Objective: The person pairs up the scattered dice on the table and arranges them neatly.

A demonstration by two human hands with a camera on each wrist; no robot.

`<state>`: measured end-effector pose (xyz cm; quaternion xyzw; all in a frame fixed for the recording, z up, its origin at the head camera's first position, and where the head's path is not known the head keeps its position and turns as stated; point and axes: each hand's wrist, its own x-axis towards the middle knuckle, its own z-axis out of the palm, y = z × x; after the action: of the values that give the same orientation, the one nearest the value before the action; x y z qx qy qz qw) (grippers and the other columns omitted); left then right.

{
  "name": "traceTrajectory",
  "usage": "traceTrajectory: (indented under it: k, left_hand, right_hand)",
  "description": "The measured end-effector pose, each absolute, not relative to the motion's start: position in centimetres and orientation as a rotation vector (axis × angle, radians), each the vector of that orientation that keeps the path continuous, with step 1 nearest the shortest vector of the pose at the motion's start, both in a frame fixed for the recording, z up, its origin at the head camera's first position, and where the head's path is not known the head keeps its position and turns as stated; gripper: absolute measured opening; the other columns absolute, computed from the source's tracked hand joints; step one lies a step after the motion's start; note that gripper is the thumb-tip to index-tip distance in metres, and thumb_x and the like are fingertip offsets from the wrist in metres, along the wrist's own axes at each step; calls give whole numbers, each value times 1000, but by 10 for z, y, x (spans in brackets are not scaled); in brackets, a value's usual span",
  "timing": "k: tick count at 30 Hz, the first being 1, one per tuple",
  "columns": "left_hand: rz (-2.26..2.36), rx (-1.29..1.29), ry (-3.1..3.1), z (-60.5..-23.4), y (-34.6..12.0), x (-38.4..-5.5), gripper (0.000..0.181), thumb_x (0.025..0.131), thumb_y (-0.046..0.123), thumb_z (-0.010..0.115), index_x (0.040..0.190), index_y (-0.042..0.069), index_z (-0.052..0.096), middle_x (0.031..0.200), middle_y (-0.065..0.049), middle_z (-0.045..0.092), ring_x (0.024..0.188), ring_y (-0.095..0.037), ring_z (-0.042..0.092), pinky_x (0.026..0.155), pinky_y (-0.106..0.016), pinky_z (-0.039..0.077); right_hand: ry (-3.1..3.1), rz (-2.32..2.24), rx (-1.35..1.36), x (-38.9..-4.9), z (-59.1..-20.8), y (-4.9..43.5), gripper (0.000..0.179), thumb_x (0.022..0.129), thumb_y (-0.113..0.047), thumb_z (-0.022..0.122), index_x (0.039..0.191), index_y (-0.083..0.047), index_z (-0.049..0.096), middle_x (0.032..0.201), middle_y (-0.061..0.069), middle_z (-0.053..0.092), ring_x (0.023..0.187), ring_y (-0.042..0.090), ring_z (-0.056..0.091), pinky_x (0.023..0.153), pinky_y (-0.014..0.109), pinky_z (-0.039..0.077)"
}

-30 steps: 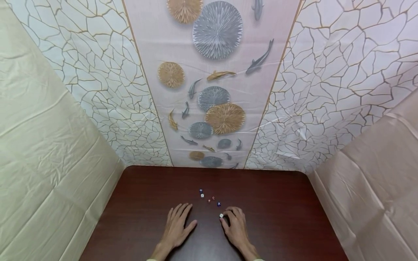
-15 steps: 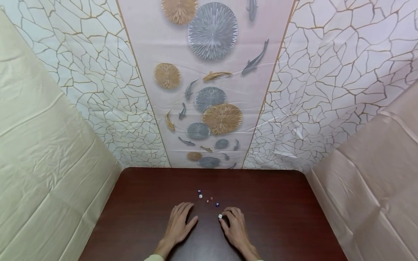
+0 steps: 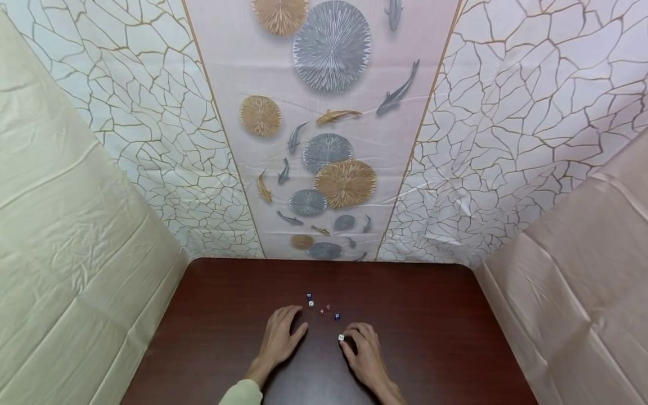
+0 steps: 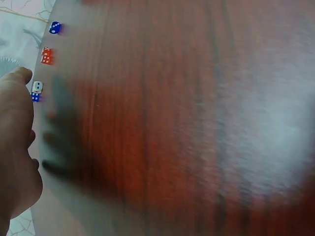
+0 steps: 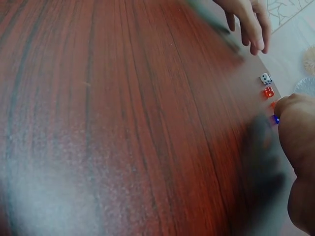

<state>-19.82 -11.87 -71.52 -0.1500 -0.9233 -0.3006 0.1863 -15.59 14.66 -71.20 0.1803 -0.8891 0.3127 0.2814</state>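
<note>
In the head view, my right hand [image 3: 367,354] pinches a white die [image 3: 341,337] between thumb and forefinger. My left hand [image 3: 278,336] holds nothing; its fingers are relaxed, and their tips are just short of the loose dice. Nearest those fingertips are another white die [image 3: 311,304] and a dark blue die [image 3: 309,296] right behind it. Farther right lie two small red dice [image 3: 322,311] and a second blue die [image 3: 337,316]. The right wrist view shows my right hand [image 5: 302,147] from behind, hiding the die it pinches.
The dice lie on a glossy dark red-brown wooden table [image 3: 228,292]. A patterned cloth [image 3: 324,225] hangs behind the far edge. Plain beige cloths stand at the left [image 3: 76,225] and right [image 3: 557,281] sides.
My left hand has moved slightly forward and right, toward the loose dice, and more of its sleeve shows. My right hand has kept its pinch on the white die, almost still.
</note>
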Motion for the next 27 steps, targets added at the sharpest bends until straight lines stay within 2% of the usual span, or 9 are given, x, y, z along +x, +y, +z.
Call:
traceTrajectory:
  k: [9, 19, 27]
  left_hand:
    - [-904, -397, -2619, -717, -113, -213, 41, 101, 24, 86, 138, 8, 76, 137, -13, 79, 129, -38, 70, 112, -63, 54]
    - [-933, -410, -2621, -715, -108, -223, 39, 100, 18, 86, 136, 6, 77, 134, -14, 79, 128, -41, 72, 110, -66, 55]
    - [-943, -401, -2627, -713, -105, -232, 36, 100, 15, 85, 134, 6, 78, 133, -13, 80, 126, -38, 74, 110, -64, 56]
  right_hand:
    - [-2406, 876, 506, -151, -711, 147, 26, 81, -5, 99, 100, -11, 83, 112, 11, 79, 111, 33, 73, 95, 52, 58]
    - [-2463, 882, 531, -144, -711, 143, 21, 86, -8, 97, 102, -13, 83, 116, 9, 78, 114, 27, 71, 96, 49, 59]
    - [-2399, 910, 629, -140, -716, 141, 23, 84, -7, 98, 99, -13, 82, 115, 10, 79, 112, 31, 72, 95, 47, 60]
